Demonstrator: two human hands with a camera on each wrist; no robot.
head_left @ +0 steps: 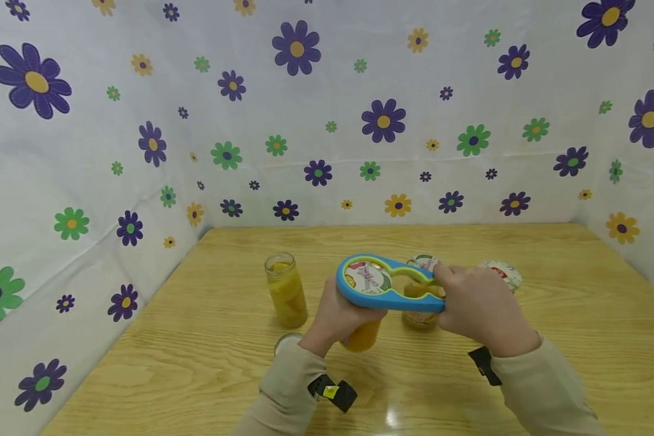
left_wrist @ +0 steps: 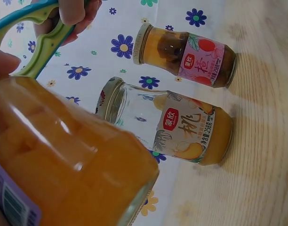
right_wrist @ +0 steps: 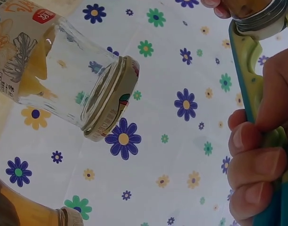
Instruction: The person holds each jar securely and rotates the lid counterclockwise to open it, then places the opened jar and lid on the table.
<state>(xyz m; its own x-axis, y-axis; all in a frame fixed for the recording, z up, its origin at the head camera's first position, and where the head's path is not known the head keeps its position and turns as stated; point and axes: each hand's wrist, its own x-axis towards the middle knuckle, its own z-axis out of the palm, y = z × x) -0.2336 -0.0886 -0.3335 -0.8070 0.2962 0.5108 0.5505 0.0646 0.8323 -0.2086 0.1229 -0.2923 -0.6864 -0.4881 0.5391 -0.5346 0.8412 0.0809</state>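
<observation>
My left hand grips a glass jar of orange fruit around its side, just below the lid. Over the jar's printed lid fits the large ring of a blue and green jar opener. My right hand holds the opener by its handle end, fingers curled round it in the right wrist view. Behind the opener stands a capped peach jar, partly hidden in the head view. A smaller capped jar with a pink label stands beside that one, mostly behind my right hand.
To the left of my left hand stands a lidless jar of yellow fruit. A loose lid lies on the wooden table near my left wrist. Flower-printed cloth encloses the table at the back and both sides.
</observation>
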